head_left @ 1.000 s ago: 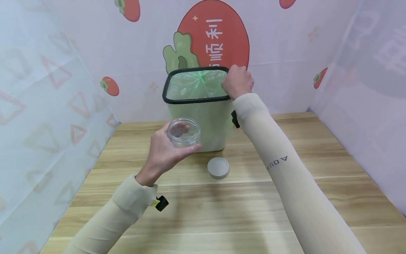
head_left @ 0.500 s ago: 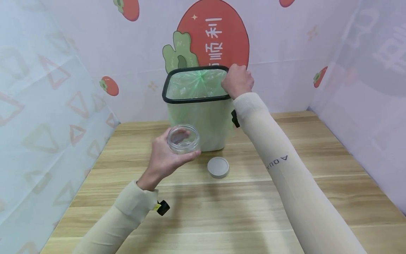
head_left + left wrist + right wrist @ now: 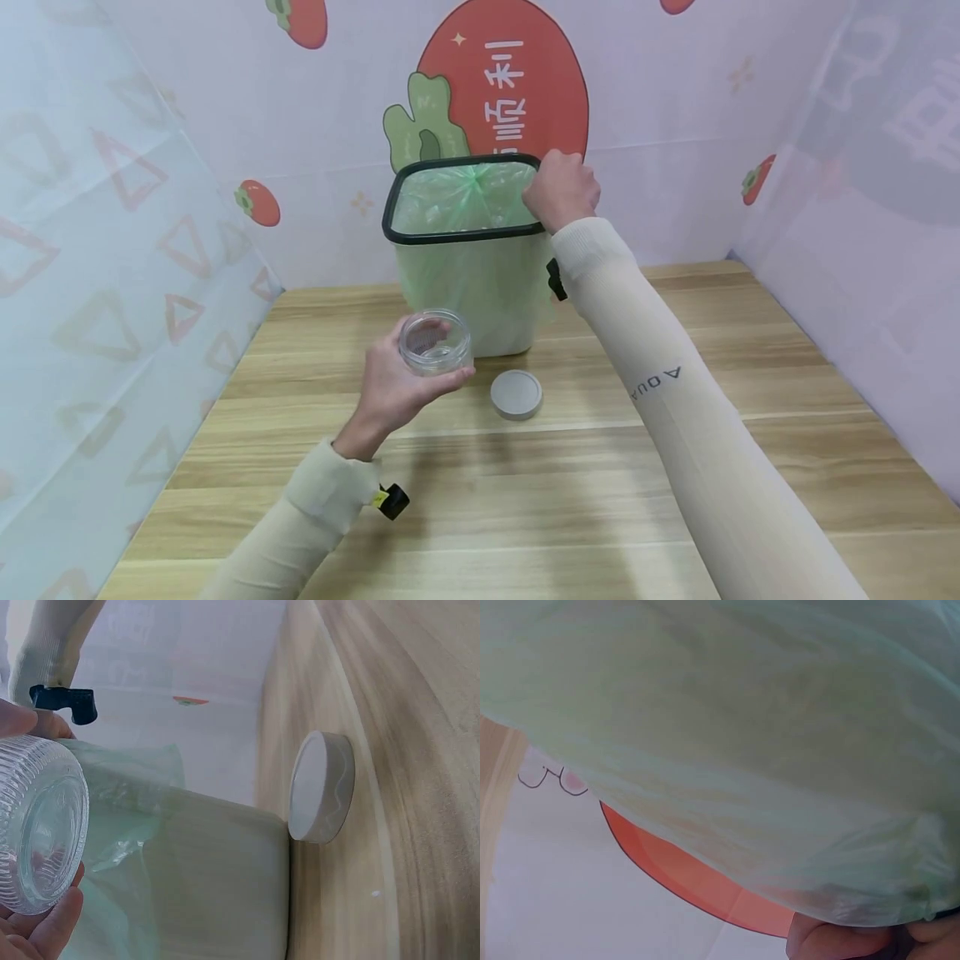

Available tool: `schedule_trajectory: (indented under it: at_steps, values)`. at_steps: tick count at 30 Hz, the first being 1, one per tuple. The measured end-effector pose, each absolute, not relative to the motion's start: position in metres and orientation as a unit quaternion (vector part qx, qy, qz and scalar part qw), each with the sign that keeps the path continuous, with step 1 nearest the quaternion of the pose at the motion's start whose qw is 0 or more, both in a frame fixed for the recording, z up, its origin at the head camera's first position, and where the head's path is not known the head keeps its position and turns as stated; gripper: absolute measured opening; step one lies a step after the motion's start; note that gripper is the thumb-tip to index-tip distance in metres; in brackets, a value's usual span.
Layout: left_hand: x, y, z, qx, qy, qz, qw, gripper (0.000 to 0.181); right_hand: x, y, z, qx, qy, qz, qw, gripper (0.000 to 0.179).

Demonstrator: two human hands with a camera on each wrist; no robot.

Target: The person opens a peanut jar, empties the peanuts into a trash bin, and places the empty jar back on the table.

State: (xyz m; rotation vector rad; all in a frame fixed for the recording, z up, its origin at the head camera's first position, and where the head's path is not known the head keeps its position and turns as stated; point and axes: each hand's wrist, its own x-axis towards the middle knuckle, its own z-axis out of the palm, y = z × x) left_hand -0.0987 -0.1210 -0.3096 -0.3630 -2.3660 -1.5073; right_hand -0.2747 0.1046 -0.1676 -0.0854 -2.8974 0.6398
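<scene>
In the head view, a clear, open-topped jar is in my left hand, fingers behind it and thumb across the near side. It is held in front of a pale green trash bin. The left wrist view shows the jar's ribbed side and round base above the table. My right hand grips the bin's black rim at the right corner. A thin green bag lines the bin and fills most of the right wrist view, with fingertips at its lower edge.
A round, pale grey lid lies on the wooden table, just in front of the bin. Behind the bin rises a white cloth backdrop with red fruit prints, and cloth walls flank the table on both sides.
My left hand has lowered the jar a little and brought it slightly nearer. My right hand stays on the bin's rim; the lid and bin have not moved.
</scene>
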Motion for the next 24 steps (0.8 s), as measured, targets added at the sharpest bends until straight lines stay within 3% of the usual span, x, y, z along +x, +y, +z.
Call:
schedule_trajectory:
  at_steps: [24]
  values:
    - [-0.105, -0.124, -0.362, -0.064, -0.816, -0.560, 0.127, 0.072, -0.275, 0.106, -0.169, -0.024, -0.971, 0.223, 0.087, 0.042]
